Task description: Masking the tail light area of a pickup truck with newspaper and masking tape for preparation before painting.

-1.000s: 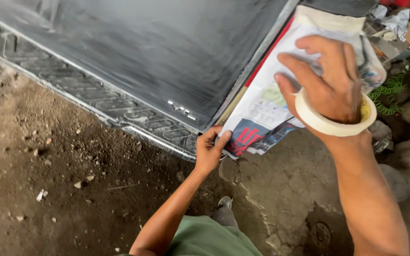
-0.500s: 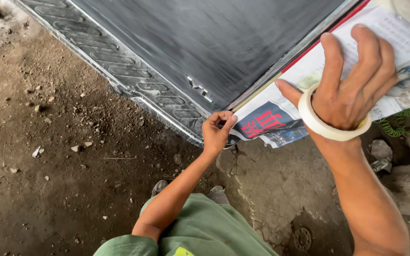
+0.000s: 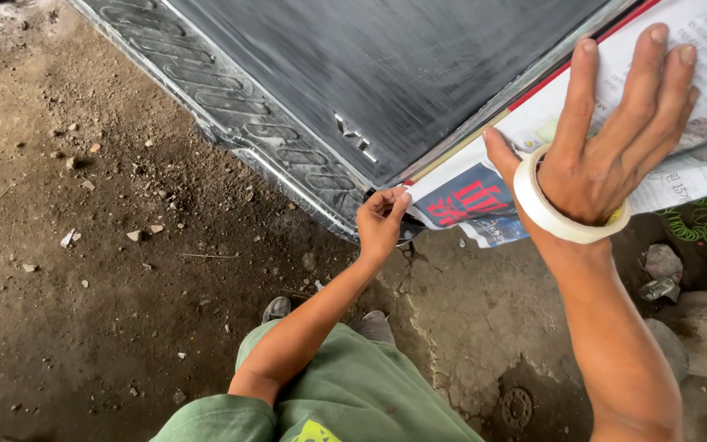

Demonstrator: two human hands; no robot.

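A dark sanded car panel (image 3: 386, 65) fills the top of the view. Sheets of newspaper (image 3: 697, 74) lie against its right edge. My right hand (image 3: 615, 139) presses flat on the newspaper, fingers spread, with a roll of pale masking tape (image 3: 546, 214) worn around the wrist. My left hand (image 3: 382, 221) pinches the lower corner of the newspaper where it meets the panel's edge, fingertips closed on the paper's corner.
A ribbed dark trim strip (image 3: 231, 115) runs along the panel's lower edge. Below is a dirt and cracked concrete floor (image 3: 83, 286) with small stones. My green-clad knees (image 3: 353, 385) are at the bottom. Rubble and a green coil (image 3: 689, 229) lie at right.
The view has shifted closer and right. My right hand slid further up the newspaper with fingers spread wider. My left hand stays pinched at the paper's lower corner.
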